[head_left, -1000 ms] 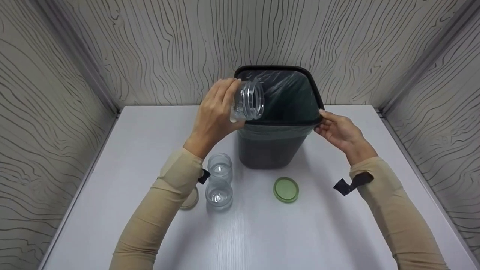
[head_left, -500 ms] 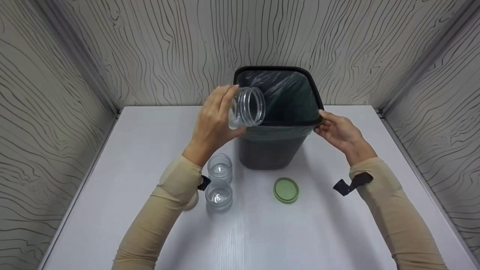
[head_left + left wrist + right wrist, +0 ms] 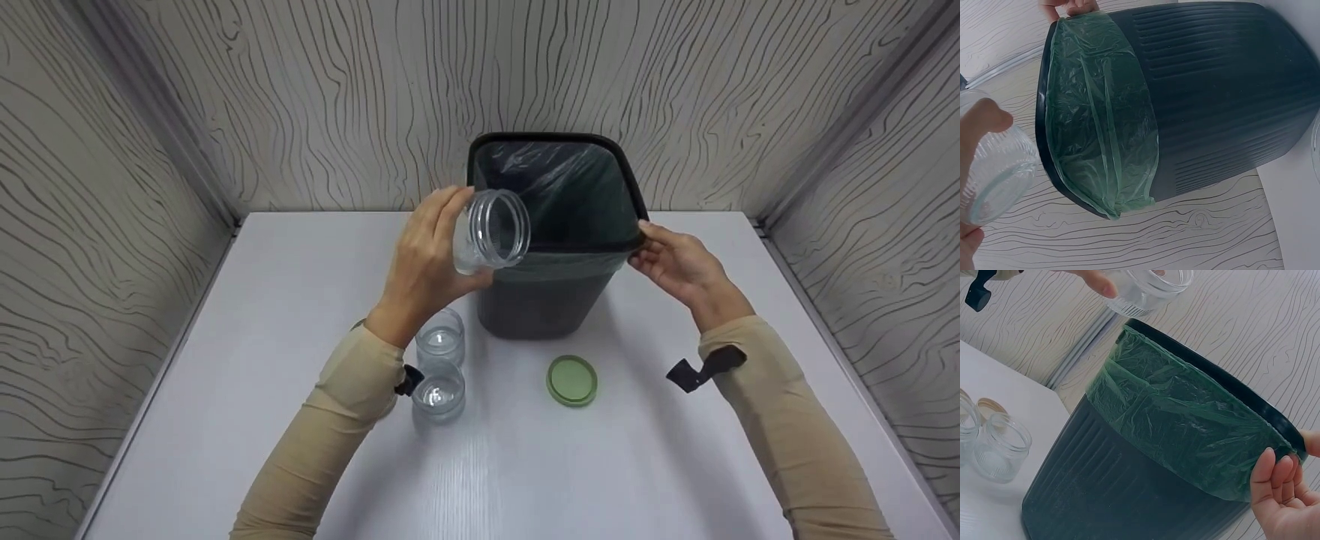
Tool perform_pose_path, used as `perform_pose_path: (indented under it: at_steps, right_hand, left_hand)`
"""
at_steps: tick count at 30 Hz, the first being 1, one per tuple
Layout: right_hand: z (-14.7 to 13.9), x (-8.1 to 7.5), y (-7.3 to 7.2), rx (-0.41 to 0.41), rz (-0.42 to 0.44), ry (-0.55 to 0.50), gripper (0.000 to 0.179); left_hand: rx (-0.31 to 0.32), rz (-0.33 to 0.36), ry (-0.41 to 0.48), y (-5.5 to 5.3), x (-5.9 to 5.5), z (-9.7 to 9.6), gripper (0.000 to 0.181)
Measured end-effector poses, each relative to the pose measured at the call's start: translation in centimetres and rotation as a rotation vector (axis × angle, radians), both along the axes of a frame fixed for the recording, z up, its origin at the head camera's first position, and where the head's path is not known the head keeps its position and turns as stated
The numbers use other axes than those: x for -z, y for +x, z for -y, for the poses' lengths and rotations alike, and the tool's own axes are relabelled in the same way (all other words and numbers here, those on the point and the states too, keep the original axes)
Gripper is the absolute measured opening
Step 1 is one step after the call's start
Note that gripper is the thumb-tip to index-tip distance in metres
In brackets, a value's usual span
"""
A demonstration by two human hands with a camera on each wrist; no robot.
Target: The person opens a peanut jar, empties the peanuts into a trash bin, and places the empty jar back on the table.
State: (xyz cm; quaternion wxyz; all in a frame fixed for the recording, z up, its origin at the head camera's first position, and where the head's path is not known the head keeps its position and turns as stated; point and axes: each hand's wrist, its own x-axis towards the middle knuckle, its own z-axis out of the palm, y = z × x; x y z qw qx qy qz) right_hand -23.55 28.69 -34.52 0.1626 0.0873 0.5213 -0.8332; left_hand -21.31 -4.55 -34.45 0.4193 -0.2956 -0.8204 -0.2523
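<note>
My left hand (image 3: 424,259) grips a clear glass jar (image 3: 495,229), tilted on its side with its open mouth toward the right. The jar hangs over the near left corner of a dark trash bin (image 3: 540,304). In the left wrist view the jar (image 3: 999,174) shows ribbed walls, just outside the rim. My right hand (image 3: 679,266) pinches the bin's rim at its near right corner, thumb on top. A thin green bag (image 3: 1168,410) lines the bin and folds down over its outside. No contents show in the jar.
Two more clear jars (image 3: 439,394) stand upright, lidless, below my left wrist. A green lid (image 3: 572,380) lies on the white table (image 3: 600,465) before the bin. Another lid (image 3: 991,406) is near the jars, mostly hidden by my sleeve in the head view. Patterned walls enclose three sides.
The left hand has drawn the jar down and slightly toward me, away from above the bin, and its mouth faces me more. The right hand and bin have stayed put.
</note>
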Motion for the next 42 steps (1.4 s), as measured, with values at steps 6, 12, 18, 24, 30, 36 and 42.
perform_pose_path:
  at_steps: [6, 12, 18, 24, 30, 36, 42]
  right_hand:
    - [-0.1, 0.0, 0.1, -0.009, -0.009, -0.001, 0.011]
    - [-0.1, 0.1, 0.0, -0.026, -0.022, -0.023, 0.015]
    - [0.0, 0.1, 0.0, -0.019, -0.008, -0.037, 0.014]
    - [-0.1, 0.0, 0.0, -0.010, 0.000, -0.035, 0.013]
    - [-0.1, 0.0, 0.0, -0.001, 0.017, -0.047, 0.012]
    - [-0.1, 0.0, -0.1, -0.011, 0.017, -0.055, 0.013]
    - [-0.1, 0.0, 0.0, -0.020, 0.010, -0.037, 0.014]
  left_hand:
    - [0.036, 0.033, 0.063, 0.5, 0.4, 0.0, 0.091]
    - [0.078, 0.060, 0.118, 1.1, 1.0, 0.0, 0.092]
    - [0.108, 0.045, 0.154, 1.5, 1.7, 0.0, 0.090]
    - [0.120, 0.065, 0.175, 1.7, 2.0, 0.1, 0.091]
    - [0.120, 0.072, 0.186, 2.0, 2.5, 0.2, 0.091]
    - [0.128, 0.063, 0.181, 2.4, 3.2, 0.2, 0.089]
    - [0.126, 0.066, 0.163, 2.7, 3.8, 0.2, 0.089]
